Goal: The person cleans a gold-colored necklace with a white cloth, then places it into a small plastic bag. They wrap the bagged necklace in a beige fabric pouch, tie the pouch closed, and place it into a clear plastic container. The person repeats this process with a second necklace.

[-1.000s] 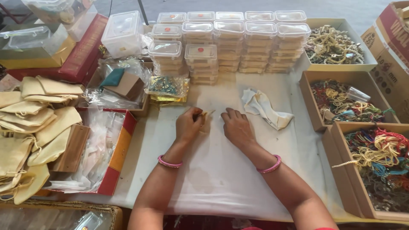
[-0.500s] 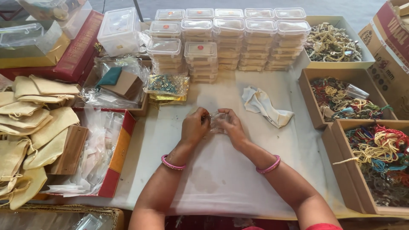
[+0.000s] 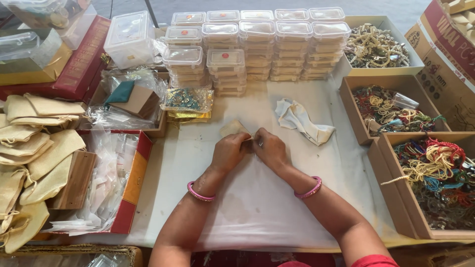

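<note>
While both hands [image 3: 251,148] pinch a small pouch [image 3: 233,128], white cloth [image 3: 257,207] bare below

a jewellery packing workshop: stacked clear plastic boxes [image 3: 257,49]; cartons of beaded necklaces [image 3: 435,183]; cloth pouches [image 3: 34,148]

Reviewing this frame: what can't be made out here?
- Head view: what the left hand and right hand pinch together, hidden by the fingers; only a pale pouch corner shows.
- Contents of the stacked clear boxes: too small.
- Cardboard carton: cut off by the right edge.
</note>
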